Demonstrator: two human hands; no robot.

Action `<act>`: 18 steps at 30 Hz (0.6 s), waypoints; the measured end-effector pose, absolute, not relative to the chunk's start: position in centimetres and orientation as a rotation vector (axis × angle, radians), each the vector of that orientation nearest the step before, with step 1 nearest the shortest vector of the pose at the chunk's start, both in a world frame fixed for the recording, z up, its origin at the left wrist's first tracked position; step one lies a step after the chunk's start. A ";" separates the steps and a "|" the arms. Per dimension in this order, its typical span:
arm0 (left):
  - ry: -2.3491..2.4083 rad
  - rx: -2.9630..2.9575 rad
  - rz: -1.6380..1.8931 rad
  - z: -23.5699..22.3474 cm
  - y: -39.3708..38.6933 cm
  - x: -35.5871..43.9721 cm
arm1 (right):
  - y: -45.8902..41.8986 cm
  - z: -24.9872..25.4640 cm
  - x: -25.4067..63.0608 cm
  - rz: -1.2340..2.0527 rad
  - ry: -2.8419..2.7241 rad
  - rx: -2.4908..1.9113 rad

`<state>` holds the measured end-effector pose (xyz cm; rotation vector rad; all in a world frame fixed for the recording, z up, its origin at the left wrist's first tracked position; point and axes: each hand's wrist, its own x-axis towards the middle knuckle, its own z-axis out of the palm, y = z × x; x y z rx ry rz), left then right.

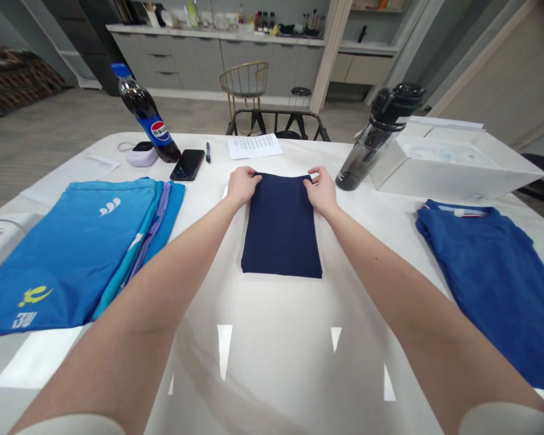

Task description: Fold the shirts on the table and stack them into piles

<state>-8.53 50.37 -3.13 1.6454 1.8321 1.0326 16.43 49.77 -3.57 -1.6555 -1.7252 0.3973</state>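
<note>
While the left hand (pixel 242 186) and right hand (pixel 323 190) pinch the top corners of the folded navy cloth (pixel 281 229) at centre frame, uneven tension — one side pulled harder — may skew its layers.

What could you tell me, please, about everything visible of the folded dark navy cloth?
The folded dark navy cloth is plain, with no print showing, and looks smooth and matte. It forms a neat, flat, roughly rectangular shape. It lies on the glossy white table, its near edge facing the person. The left hand holds its far left corner, the right hand its far right corner.
</note>
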 end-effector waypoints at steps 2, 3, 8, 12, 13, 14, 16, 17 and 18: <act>1.899 1.762 1.004 -3.0 49.6 -8.3 | 49.5 -3.6 16.3 0.378 -1.794 -1.709; 1.920 1.855 0.993 -2.8 49.0 -8.2 | 49.2 -3.6 16.2 0.343 -1.831 -1.730; 1.583 2.316 0.916 -2.5 45.0 -6.9 | 45.4 -3.1 14.8 0.014 -1.959 -1.677; 1.453 2.155 0.854 -3.6 42.3 -5.3 | 41.8 -3.4 13.1 0.212 -2.118 -1.625; 1.492 2.095 0.841 -4.0 41.7 -4.9 | 41.0 -3.7 12.8 0.256 -2.139 -1.646; 1.546 2.053 0.819 -4.5 41.2 -4.6 | 40.4 -3.9 12.6 0.277 -2.155 -1.673; 1.652 2.034 0.764 -5.1 40.2 -4.1 | 39.5 -4.3 12.3 0.270 -2.179 -1.723; 1.692 2.049 0.750 -5.3 39.8 -3.9 | 39.1 -4.4 12.2 0.260 -2.189 -1.743; 1.720 2.068 0.752 -5.3 39.5 -3.8 | 38.9 -4.5 12.1 0.252 -2.200 -1.759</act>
